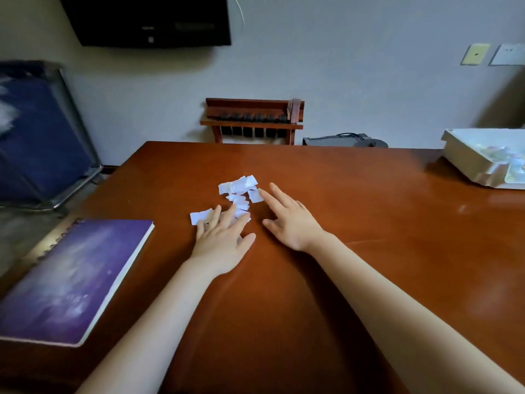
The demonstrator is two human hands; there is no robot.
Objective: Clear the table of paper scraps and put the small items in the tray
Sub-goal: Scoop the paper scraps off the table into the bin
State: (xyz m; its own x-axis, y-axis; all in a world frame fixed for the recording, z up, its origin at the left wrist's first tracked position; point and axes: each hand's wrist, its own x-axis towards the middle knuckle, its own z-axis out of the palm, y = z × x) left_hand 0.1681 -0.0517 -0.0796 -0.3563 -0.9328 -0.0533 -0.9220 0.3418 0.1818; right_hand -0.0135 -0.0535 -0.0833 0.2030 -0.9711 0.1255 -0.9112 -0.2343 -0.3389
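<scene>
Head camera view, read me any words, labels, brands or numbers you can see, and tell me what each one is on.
No text can be read.
Black wall screen: faint marks on its lower edge, too blurred to read.
Purple notebook: cover shows only a cloudy pattern.
White tray, paper scraps, wall plates: no lettering visible.

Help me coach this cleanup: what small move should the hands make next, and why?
Probably sweep both hands inward to bunch the scraps. The left hand lies flat, fingers on the near pieces; the right hand is open, fingertip at the pile's right edge. The scraps lie loose on the table, so gathering them first looks easiest.
</scene>
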